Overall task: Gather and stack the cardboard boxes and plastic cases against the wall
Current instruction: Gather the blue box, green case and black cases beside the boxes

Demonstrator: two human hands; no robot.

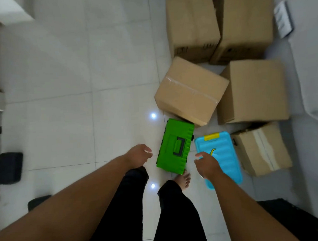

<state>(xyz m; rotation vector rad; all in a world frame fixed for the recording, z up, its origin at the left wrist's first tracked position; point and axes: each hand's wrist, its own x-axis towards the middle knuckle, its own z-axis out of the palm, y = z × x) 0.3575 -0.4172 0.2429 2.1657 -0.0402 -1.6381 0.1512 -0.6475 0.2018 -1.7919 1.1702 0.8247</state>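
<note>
- Five cardboard boxes stand on the tiled floor point(79, 69), all to the right: a far-left box point(192, 26) and a far-right box point(247, 25) side by side, a turned middle box point(191, 89), a larger box point(253, 90) just right of it, and a near box point(263, 148) with torn tape.
- Two plastic cases lie near the person's feet: a green case point(175, 147) with a dark handle and, just to its right, a blue case point(223, 159) with a yellow latch.
- Two hands are apart and hold nothing. The left hand point(139, 155) has loosely curled fingers just left of the green case.
- The right hand point(208, 164) reaches over the blue case's near-left edge; I cannot tell whether it touches.
- One bare foot point(184, 179) is beside the green case's near end.
- One dark bag point(9, 168) sits far left.
</note>
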